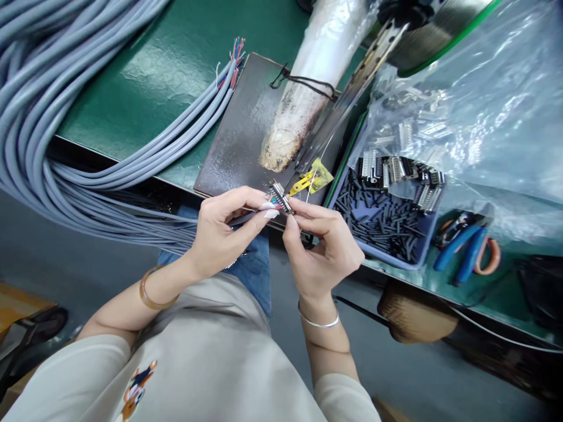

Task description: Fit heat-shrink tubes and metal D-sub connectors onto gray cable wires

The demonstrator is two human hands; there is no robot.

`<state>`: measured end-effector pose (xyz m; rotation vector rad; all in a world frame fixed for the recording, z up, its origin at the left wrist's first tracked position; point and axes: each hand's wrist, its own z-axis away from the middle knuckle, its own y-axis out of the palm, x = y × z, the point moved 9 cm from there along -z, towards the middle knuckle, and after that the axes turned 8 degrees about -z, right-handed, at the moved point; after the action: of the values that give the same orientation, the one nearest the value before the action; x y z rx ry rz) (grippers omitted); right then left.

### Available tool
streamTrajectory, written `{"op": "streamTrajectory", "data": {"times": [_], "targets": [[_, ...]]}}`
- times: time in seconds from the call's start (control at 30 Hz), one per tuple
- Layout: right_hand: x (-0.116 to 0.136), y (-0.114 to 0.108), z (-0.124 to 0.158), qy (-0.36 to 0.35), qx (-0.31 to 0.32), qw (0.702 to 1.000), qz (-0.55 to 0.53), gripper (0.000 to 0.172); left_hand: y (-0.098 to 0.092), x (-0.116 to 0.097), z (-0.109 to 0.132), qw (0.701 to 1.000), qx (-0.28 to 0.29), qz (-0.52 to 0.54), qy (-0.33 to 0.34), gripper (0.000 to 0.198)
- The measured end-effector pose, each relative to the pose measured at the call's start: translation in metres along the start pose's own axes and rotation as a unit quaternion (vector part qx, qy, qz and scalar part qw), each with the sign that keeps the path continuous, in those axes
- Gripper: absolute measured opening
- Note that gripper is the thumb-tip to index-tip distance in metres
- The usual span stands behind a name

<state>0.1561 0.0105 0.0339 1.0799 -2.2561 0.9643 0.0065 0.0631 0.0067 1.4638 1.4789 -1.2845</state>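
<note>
My left hand point(224, 225) is closed in a pinch on a small metal connector point(278, 196) with coloured wires at its back, fixed to the end of a grey cable. My right hand point(323, 243) is closed too, its fingertips pressed against the connector's right end. Both hands hover just off the front edge of the green bench point(176, 64), over a dark scorched plate point(240, 140). A yellow clip point(310, 180) sits right behind the connector.
A thick bundle of grey cables point(48, 117) curves off the bench at left, stripped ends on the plate. A blue tray point(387, 220) holds black tube pieces and several metal connectors. A clear plastic bag point(475, 111), blue pliers point(466, 249), a solder spool point(440, 29) and a brush point(413, 316) lie right.
</note>
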Motion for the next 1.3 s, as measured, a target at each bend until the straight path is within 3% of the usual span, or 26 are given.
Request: {"op": "streamTrajectory", "data": {"times": [0.27,0.63,1.1,1.23,1.3], "targets": [[0.007,0.004,-0.002,-0.025,0.012,0.999,0.017,0.018,-0.004,-0.023,-0.008,0.983,0.001,-0.148,0.111,0.012],[0.007,0.003,-0.012,-0.022,0.002,1.000,0.013,0.020,-0.004,-0.031,-0.019,0.974,0.016,-0.190,0.125,0.013],[0.004,0.006,-0.009,-0.027,0.015,0.999,0.018,0.019,-0.003,-0.023,-0.019,0.978,0.041,-0.176,0.100,0.011],[0.006,0.007,-0.008,-0.029,0.017,0.999,0.016,0.019,-0.003,-0.014,-0.017,0.990,0.062,-0.122,0.034,0.007],[0.003,0.002,-0.006,-0.013,0.026,1.000,0.005,0.018,-0.001,-0.005,-0.014,0.993,0.102,-0.051,-0.024,0.008]]}}
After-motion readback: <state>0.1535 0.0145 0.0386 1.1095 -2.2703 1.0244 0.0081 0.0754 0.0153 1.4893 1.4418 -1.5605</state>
